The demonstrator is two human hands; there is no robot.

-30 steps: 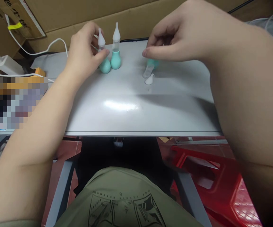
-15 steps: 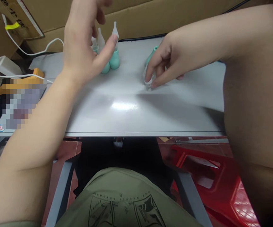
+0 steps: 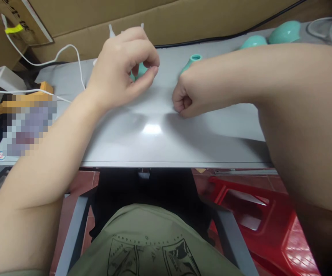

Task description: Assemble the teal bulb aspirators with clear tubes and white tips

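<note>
My left hand (image 3: 127, 67) hovers over the left part of the table, thumb tip meeting the curled index finger, nothing visible between them. Behind it, largely covered, stand several teal squeeze bulbs (image 3: 141, 70) with clear tapered nozzles (image 3: 111, 30). My right hand (image 3: 190, 94) is curled into a fist low over the table; whatever is inside it is hidden. Just beyond its knuckles, a teal squeeze bulb (image 3: 195, 58) without a nozzle shows its open round mouth. Its lower part is hidden by the hand.
Two more teal bulbs (image 3: 285, 32) lie at the back right, partly behind my forearm, beside clear plastic (image 3: 322, 28). A white charger (image 3: 9, 79) with cables, an orange object (image 3: 47, 88) and a blurred-out item are at left. Cardboard (image 3: 183, 19) walls the back; a red stool (image 3: 278, 218) stands below right.
My left hand has come down and right, its fingers curling to the thumb. My right hand has closed from a fingertip hold on a clear plastic piece into a fist; the piece is now hidden.
</note>
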